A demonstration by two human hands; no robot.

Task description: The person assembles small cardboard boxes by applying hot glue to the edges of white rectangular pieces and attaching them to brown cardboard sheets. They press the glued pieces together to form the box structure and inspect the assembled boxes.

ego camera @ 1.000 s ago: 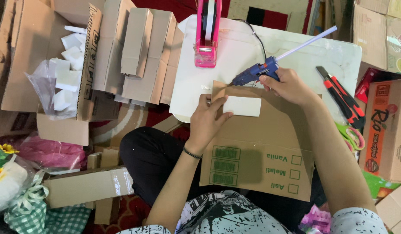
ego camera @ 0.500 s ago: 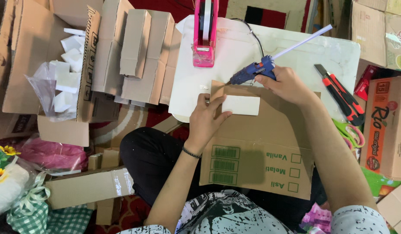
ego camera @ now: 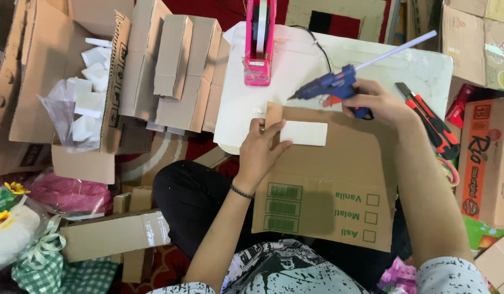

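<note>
Brown cardboard sheet (ego camera: 339, 185) with green printed boxes lies across the person's lap and reaches onto the white table (ego camera: 426, 71). On it, the left hand (ego camera: 260, 152) presses flat, fingers spread narrow, touching the left end of a white strip (ego camera: 303, 133). Just beyond, the right hand (ego camera: 374, 103) grips a blue glue gun (ego camera: 331, 87), nozzle pointing left above the sheet's far edge. Farther off stands a pink tape dispenser (ego camera: 259, 43); a red-and-black utility knife (ego camera: 429, 117) lies at the right.

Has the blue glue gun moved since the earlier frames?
Yes. The blue glue gun in the right hand has lifted off the white strip, its nozzle now nearer the pink tape dispenser. The left hand presses the cardboard.
</note>
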